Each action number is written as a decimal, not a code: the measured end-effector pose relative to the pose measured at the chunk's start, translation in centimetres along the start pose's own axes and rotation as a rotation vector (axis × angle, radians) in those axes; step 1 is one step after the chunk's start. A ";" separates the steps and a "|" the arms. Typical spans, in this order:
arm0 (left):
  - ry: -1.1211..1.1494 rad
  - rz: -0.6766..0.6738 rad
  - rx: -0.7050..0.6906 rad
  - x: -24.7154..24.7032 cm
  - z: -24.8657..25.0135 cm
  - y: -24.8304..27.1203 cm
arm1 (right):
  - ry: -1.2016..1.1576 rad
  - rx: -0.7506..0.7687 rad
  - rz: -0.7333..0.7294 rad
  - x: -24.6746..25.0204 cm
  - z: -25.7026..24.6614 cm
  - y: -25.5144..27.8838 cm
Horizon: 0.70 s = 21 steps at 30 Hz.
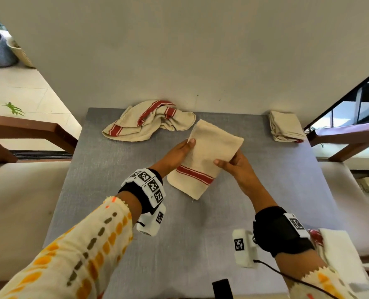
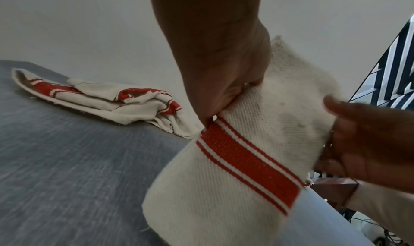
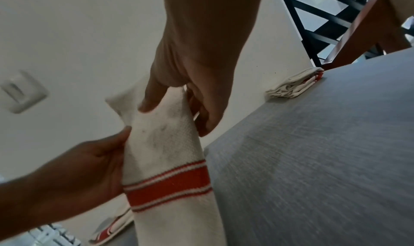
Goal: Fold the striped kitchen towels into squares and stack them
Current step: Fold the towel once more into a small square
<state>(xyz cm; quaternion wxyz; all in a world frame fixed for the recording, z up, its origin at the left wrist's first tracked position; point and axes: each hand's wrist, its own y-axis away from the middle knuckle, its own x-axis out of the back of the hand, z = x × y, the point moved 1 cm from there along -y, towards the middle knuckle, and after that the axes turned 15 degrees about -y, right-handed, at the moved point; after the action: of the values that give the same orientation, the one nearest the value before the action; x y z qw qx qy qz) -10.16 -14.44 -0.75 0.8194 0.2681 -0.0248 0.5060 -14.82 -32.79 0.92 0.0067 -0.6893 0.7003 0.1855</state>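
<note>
A cream towel with a red stripe (image 1: pixel 205 156) (image 2: pixel 244 157) (image 3: pixel 165 164), folded into a long strip, is held above the grey table (image 1: pixel 114 190). My left hand (image 1: pixel 179 154) (image 2: pixel 224 83) pinches its left edge, thumb on top. My right hand (image 1: pixel 233 162) (image 3: pixel 190 97) pinches its right edge, thumb on top. An unfolded, crumpled striped towel (image 1: pixel 149 121) (image 2: pixel 107 101) lies at the back of the table, left of centre. A stack of folded towels (image 1: pixel 286 129) (image 3: pixel 295 85) sits at the back right corner.
A pale wall (image 1: pixel 200 50) rises right behind the table. Wooden chair arms (image 1: pixel 28 130) flank the table on both sides. A white cloth (image 1: pixel 341 255) lies on the seat at the right front. A black cable (image 1: pixel 287 275) runs from my right wrist.
</note>
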 end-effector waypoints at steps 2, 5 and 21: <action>-0.001 -0.005 0.007 -0.6 0.8 0.0 | 0.097 -0.077 0.004 0.8 0.3 -0.2; 0.000 -0.030 -0.008 -0.9 2.3 -0.2 | 0.119 -0.040 0.075 1.6 -0.3 -1.1; -0.800 0.293 -0.387 -4.8 0.0 -2.5 | 0.500 0.121 -0.116 8.3 1.0 -2.7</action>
<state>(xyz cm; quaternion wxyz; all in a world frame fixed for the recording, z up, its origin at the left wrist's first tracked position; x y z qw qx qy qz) -10.38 -19.26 -3.29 0.7004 0.2782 -0.4701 0.4594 -12.90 -40.44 -2.87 -0.1146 -0.7511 0.6493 -0.0336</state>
